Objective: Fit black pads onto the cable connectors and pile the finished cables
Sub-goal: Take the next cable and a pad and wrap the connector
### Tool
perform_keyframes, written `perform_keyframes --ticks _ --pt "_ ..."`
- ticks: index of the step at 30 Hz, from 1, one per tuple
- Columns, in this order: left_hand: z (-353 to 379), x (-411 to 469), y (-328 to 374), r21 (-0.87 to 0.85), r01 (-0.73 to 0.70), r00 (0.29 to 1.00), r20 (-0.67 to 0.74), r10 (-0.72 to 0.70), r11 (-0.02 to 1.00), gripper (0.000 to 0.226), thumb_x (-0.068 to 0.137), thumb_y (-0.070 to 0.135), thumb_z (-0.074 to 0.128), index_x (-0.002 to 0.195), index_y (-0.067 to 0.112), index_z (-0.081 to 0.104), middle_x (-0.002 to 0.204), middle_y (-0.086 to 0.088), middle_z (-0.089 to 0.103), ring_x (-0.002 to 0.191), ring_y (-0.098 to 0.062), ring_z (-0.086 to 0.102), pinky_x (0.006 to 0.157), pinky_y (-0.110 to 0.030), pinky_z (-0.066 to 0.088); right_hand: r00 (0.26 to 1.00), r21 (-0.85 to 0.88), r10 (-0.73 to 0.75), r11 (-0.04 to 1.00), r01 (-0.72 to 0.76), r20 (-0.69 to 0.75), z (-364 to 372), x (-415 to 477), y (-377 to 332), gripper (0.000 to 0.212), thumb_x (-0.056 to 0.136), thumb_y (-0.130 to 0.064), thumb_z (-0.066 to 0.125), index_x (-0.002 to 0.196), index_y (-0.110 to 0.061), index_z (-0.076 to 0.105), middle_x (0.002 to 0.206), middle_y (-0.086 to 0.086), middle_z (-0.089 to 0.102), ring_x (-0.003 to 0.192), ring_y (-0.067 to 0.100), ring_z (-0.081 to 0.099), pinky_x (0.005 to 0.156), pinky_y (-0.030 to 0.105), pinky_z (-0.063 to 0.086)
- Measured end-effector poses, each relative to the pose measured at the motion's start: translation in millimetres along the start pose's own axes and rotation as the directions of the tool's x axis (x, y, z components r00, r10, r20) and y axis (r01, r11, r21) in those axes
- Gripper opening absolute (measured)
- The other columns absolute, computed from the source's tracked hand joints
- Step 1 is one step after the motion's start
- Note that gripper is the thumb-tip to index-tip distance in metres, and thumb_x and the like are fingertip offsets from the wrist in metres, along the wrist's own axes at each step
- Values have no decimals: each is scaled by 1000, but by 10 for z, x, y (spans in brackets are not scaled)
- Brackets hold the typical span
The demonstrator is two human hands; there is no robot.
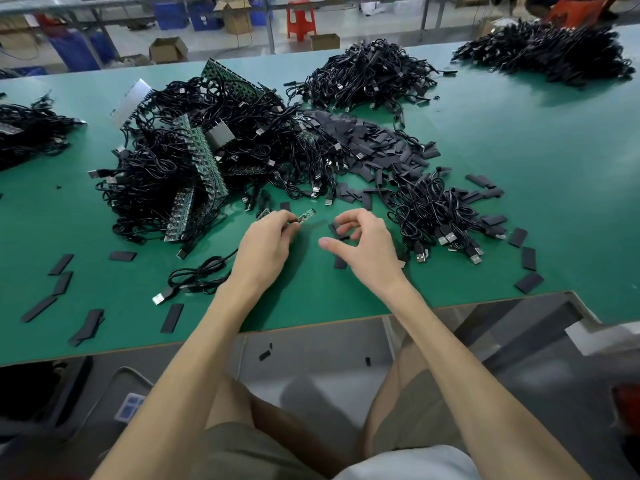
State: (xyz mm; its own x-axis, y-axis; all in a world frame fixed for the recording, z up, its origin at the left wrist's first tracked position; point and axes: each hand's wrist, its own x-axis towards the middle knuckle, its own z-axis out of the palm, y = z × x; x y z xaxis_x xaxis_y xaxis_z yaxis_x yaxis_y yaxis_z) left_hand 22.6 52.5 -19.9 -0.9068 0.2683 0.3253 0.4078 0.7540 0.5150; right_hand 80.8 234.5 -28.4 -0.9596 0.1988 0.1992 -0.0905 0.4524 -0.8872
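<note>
Black pad (334, 230) half-hidden under right hand (367, 247)

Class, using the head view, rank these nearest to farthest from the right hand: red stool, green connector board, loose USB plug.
1. green connector board, just to its left, held by the left hand.
2. loose USB plug, front left.
3. red stool, on the floor at the back.

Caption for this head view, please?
Left hand pinches a bare connector board; right hand hovers over a black pad, amid cable piles on a green table.
</note>
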Motion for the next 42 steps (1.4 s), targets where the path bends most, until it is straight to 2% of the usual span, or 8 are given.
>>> perform_keyframes --ticks 7,10,18,26,31,34,38,42 --pt "-61 8 -80 181 -61 998 -2 63 982 14 103 14 56 110 7 65 106 -9 66 99 -32 58 87 -46 45 994 -435 -27 898 69 101 -21 -123 -40 60 82 -61 74 120 -17 59 115 -2 48 113 17 36 103 31 34" --pt "-12 15 -1 202 -66 998 10 66 977 17 105 16 52 113 7 63 109 -10 64 103 -33 56 90 -46 44 990 -448 13 892 54 144 -111 -187 -29 54 82 -58 76 119 -22 60 116 -4 44 115 15 33 100 35 38" --pt "109 22 217 -52 -137 980 142 143 989 22 106 21 52 114 6 65 108 -6 65 102 -24 59 90 -41 47 988 -410 -32 908 92 150 -143 -163 -25 47 86 -49 76 118 -19 59 114 -4 51 111 15 47 97 37 45" --pt "105 25 146 -183 -103 988 98 122 978 14 104 19 56 108 11 67 96 3 65 88 -12 57 80 -29 46 999 -25 -5 1000 6 32 -133 29 -6 37 81 -45 83 103 -24 63 104 -9 62 89 1 64 81 15 49" --pt "107 6 143 -216 -95 990 78 115 972 15 104 21 56 116 14 62 85 13 57 78 0 53 71 -15 37 991 454 133 881 -134 35 -44 94 -47 36 86 -42 81 103 -14 68 90 5 78 80 15 75 65 23 53" --pt "104 -17 152 -228 -136 989 31 147 964 21 103 24 59 121 14 61 88 23 52 81 10 51 72 -5 37 990 527 131 838 -143 60 -35 77 -36 42 84 -45 81 106 -12 67 92 5 78 85 21 76 66 26 54" --pt "74 -14 152 -300 -168 985 -9 173 939 23 93 23 74 115 22 67 90 21 60 70 -2 46 67 -12 37 990 538 85 832 -133 113 -42 62 -22 55 81 -52 79 111 -9 63 91 8 79 79 16 73 61 22 52" --pt "64 -19 130 -416 -148 987 2 163 897 23 86 17 81 107 22 73 83 25 62 67 0 47 64 -12 37 988 511 71 849 -134 140 -26 68 -15 47 88 -50 76 111 -10 63 87 6 79 75 15 71 59 22 50"
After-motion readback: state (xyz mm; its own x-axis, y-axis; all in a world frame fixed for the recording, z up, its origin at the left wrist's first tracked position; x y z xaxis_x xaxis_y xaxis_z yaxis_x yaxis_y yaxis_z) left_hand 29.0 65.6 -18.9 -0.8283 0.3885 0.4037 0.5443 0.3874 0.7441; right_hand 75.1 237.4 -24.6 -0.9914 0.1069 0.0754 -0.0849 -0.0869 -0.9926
